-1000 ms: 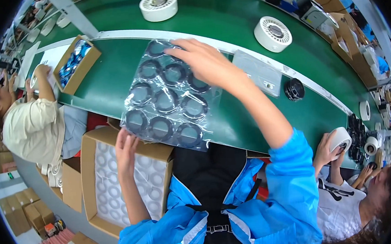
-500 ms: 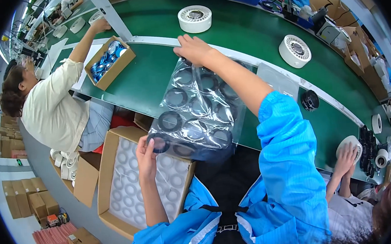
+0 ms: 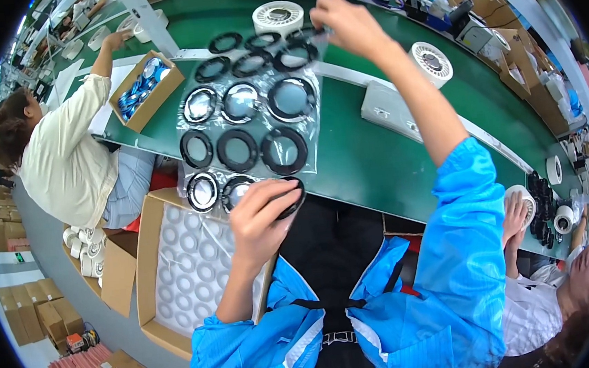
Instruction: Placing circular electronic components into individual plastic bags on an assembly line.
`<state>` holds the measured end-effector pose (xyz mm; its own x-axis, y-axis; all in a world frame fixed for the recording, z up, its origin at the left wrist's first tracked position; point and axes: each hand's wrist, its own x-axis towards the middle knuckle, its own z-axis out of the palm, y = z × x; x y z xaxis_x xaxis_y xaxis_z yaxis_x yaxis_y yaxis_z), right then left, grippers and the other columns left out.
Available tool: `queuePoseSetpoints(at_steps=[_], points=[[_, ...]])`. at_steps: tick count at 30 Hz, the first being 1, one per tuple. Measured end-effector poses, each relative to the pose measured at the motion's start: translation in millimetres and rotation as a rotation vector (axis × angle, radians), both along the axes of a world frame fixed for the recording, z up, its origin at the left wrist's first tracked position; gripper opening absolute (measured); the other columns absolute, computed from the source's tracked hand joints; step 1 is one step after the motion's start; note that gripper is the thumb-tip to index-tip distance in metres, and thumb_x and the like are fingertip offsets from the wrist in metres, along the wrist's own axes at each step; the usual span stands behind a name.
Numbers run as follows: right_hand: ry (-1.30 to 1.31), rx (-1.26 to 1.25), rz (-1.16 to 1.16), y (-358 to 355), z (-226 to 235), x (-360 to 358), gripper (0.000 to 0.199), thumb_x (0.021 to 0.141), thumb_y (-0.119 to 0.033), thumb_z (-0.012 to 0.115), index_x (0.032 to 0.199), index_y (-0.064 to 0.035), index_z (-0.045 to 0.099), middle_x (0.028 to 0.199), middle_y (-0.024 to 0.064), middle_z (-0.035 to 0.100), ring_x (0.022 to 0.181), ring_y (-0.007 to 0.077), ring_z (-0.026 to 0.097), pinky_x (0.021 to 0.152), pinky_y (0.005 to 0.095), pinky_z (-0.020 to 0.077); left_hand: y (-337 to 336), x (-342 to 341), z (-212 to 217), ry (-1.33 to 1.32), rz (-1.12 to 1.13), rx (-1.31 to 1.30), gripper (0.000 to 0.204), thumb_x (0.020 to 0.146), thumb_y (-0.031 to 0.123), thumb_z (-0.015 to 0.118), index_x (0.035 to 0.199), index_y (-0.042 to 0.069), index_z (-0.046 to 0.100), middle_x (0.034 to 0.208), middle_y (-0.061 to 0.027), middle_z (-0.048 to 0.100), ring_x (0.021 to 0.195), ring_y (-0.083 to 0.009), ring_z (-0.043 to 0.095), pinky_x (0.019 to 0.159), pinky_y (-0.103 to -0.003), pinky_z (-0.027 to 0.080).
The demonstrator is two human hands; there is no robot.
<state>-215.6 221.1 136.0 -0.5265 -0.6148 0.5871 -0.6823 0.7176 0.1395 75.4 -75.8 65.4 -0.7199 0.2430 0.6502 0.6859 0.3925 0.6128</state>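
Observation:
A clear plastic bag (image 3: pixel 222 120) of black rings is spread out in the air above the near edge of the green bench, its rings lying in rows. My right hand (image 3: pixel 351 24) pinches the bag's far right corner between thumb and fingers. At the near right corner, my left hand (image 3: pixel 262 217) has its fingers closed over a black ring (image 3: pixel 295 196) and the plastic around it. Below and to the left sits an open carton (image 3: pixel 144 279) filled with a layer of pale rings under clear film.
Round white fan-like units (image 3: pixel 278 17) stand on the green bench (image 3: pixel 352 131). A small carton of blue and silver discs (image 3: pixel 142 92) is at the left, near a co-worker in a cream shirt (image 3: pixel 64 157). Another co-worker at the right holds a white round part (image 3: pixel 523 204).
The bag has moved up and left and is now stretched flatter, with its rows showing. My right hand has moved up and right, my left hand right along the near edge.

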Motion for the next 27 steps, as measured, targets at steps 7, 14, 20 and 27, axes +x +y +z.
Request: queuePoseSetpoints(at_steps=[7,14,20,27], points=[[-0.472,0.290,-0.326,45.7,-80.2,14.4,0.030,0.077,-0.001,0.084,0.100,-0.0113,0.068,0.113,0.0101,0.069,0.114,0.0359,0.070,0.091,0.0497,0.0604,29.3,25.1,-95.4,-0.004,-0.013,-0.142,0.034,0.075,-0.002,0.084,0.107,0.010,0.084,0.123,-0.0041,0.081,0.117,-0.0286,0.074,0.105,-0.048,0.058],[-0.636,0.397,-0.335,15.8,-51.5,44.8,0.044,0.086,-0.002,0.081,0.128,-0.0120,0.075,0.132,0.0149,0.070,0.124,0.0380,0.068,0.104,0.0496,0.0585,32.8,53.5,-87.6,-0.091,-0.015,-0.210,0.025,0.087,-0.001,0.083,0.109,0.010,0.083,0.137,-0.0109,0.074,0.128,-0.0315,0.070,0.113,-0.049,0.053],[-0.581,-0.008,-0.134,-29.4,-100.7,117.7,0.040,0.101,-0.018,0.076,0.138,-0.0059,0.071,0.140,0.0152,0.068,0.129,0.0395,0.065,0.105,0.0504,0.0570,9.7,104.1,-174.8,-0.826,-0.124,0.479,0.031,0.106,0.005,0.073,0.137,0.008,0.071,0.152,-0.0138,0.064,0.139,-0.0325,0.065,0.118,-0.051,0.051],[-0.537,-0.371,-0.072,-66.4,-81.1,211.2,0.031,0.102,-0.021,0.075,0.129,-0.0047,0.075,0.128,0.0130,0.072,0.110,0.0390,0.070,0.095,0.0491,0.0581,19.1,44.4,-187.9,-1.277,-0.255,1.265,0.038,0.117,0.029,0.061,0.145,0.004,0.062,0.146,-0.0134,0.068,0.132,-0.0247,0.069,0.112,-0.043,0.058]])
